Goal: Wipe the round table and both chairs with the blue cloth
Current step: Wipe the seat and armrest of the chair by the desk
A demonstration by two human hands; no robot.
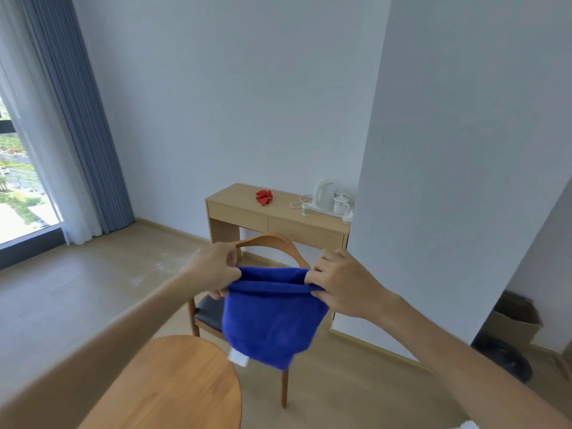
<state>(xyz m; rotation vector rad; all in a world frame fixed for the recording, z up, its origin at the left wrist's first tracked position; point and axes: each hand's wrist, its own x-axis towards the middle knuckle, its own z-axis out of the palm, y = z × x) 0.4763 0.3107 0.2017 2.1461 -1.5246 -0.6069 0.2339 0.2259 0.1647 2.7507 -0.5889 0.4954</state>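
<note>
The blue cloth (272,317) hangs in the air between my hands, folded over at its top edge, a white label at its lower left corner. My left hand (216,269) pinches the top left corner and my right hand (343,283) pinches the top right corner. Below and to the left lies the round wooden table (173,385), its top bare. Behind the cloth stands a wooden chair (272,239) with a curved back and a dark seat (209,314), largely hidden by the cloth. Only one chair is in view.
A light wooden desk (247,209) stands against the far wall with a red object (264,196), a white kettle (323,193) and cups on it. Curtains (80,119) and a window are at left. A cardboard box (513,323) and a black bin (507,360) sit at right.
</note>
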